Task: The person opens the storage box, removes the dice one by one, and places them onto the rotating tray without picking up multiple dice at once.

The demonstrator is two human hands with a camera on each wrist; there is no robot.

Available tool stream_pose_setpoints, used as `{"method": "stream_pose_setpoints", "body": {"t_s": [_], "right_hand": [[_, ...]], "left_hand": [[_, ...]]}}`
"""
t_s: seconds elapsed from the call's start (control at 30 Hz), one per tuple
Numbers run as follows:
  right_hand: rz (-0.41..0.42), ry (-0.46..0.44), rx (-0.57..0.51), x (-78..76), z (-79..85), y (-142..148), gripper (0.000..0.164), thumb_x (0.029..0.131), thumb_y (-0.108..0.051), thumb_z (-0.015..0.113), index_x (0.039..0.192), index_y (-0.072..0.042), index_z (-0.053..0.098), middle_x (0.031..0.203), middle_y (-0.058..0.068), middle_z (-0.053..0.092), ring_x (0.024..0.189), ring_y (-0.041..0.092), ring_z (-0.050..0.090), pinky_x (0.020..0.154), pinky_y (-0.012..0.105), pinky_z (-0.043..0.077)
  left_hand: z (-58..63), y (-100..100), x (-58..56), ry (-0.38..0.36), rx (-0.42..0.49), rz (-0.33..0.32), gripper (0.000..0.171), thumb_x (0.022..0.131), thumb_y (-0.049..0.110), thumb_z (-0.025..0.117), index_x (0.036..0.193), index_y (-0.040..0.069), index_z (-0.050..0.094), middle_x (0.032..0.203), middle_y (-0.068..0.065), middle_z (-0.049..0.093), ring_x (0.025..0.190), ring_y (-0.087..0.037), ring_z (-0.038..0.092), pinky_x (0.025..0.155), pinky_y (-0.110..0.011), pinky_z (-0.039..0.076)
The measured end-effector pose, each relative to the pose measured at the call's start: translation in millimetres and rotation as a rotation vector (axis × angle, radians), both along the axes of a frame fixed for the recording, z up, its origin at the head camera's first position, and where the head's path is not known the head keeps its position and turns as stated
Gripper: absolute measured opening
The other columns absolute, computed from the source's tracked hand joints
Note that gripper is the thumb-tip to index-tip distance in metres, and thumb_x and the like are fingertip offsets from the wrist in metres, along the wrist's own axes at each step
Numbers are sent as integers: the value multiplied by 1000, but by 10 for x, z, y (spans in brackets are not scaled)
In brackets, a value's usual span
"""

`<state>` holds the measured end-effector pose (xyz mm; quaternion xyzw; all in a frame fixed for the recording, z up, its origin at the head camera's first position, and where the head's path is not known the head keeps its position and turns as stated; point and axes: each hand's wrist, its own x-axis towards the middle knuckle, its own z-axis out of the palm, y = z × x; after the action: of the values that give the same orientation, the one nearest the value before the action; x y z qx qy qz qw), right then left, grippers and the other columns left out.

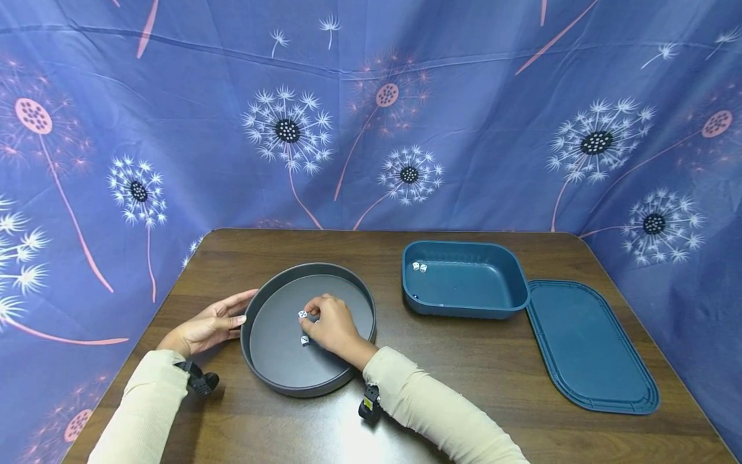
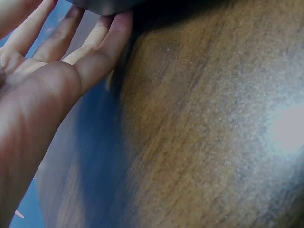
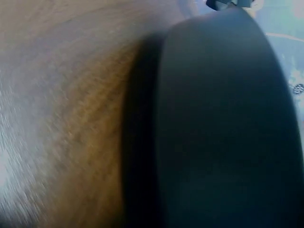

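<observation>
A round dark grey pan (image 1: 278, 361) sits on the table, left of the middle. Over its floor, my right hand (image 1: 333, 325) pinches a white die (image 1: 303, 314) with dark pips between thumb and fingers. Another white die (image 1: 304, 340) lies in the pan just below the pinched one. A bit of white shows beside the right fingers, mostly hidden by them. At the pan's left wall, my left hand (image 1: 205, 325) rests with fairly straight fingers. In the left wrist view its fingertips (image 2: 124, 20) touch the pan's underside edge. The right wrist view shows only the pan's outer wall (image 3: 223, 118), not the hand.
Right of the pan stands a blue rectangular bin (image 1: 464, 310) holding two white dice (image 1: 420, 267) in its back left corner, plus a small dark piece near its front left. A blue lid (image 1: 594, 348) lies flat beside it. Behind the brown table (image 1: 440, 386) hangs a dandelion-print cloth.
</observation>
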<state>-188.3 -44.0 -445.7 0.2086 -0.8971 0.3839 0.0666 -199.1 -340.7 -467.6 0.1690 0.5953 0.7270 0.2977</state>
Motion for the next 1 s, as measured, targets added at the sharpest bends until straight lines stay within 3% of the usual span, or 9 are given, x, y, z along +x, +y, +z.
{"method": "stream_pose_setpoints", "body": {"t_s": [0.17,0.53,0.77,1.0], "right_hand": [[19,47,51,2,-92,-56,12,75,-21,78,82,-12,72,74,-5,59,68,5,53,64,19,41],[54,98,166,21,-125,-82,14,76,-24,79,83,-13,73,72,-7,55,69,7,49,63,20,39],[71,168,207,45,-148,-82,13,76,-23,78,84,-14,73,73,-6,59,70,8,50,63,20,39],[78,175,218,59,-140,-80,14,76,-23,78,85,-13,74,76,-4,61,72,9,52,65,20,41]], "left_hand": [[10,1,-11,-1,-4,5,60,98,-7,37,153,10,20,140,9,41,125,-13,48,97,-36,44],[5,0,-10,-9,8,5,61,98,-7,39,153,11,20,140,10,42,124,-14,49,97,-36,45],[-3,9,4,-19,-7,14,61,99,-6,38,154,10,18,141,10,39,127,-13,47,98,-36,44],[-3,11,13,-13,-14,11,61,99,-6,37,154,10,16,142,10,38,127,-13,46,98,-36,44]]}}
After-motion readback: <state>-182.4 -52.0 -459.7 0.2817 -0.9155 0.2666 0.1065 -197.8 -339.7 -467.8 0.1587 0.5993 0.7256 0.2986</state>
